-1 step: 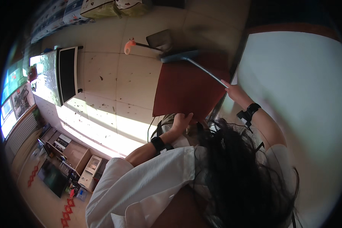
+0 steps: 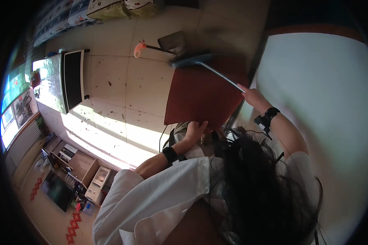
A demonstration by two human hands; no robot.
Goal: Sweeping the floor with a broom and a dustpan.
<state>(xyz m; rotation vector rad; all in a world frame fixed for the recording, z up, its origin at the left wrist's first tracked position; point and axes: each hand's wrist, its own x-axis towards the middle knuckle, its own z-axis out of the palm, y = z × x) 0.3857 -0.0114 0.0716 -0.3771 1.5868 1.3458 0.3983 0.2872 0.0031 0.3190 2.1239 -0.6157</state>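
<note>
My left hand [image 2: 196, 131] is closed on the near edge of a dark red mat [image 2: 206, 96], its fingers pinching the border. My right hand [image 2: 255, 100] grips a thin metal pole with a wide blue-grey head, a broom [image 2: 221, 75]. That head lies across the far edge of the mat; what its underside touches is hidden. Just beyond the head, a dustpan [image 2: 170, 42] with a dark pan and an orange hooked handle rests on the tiles. Dark hair hangs over the lower middle and covers part of my body.
Pale floor tiles [image 2: 110, 83] carry scattered dark bits and a bright sunlit strip. A black-and-white framed stand [image 2: 73, 79] is at the left. A large white surface [image 2: 319, 102] fills the right side. A wooden desk [image 2: 84, 167] and a dark screen [image 2: 58, 190] are at lower left.
The broom head has shifted very slightly to the left. Both hands keep their grips.
</note>
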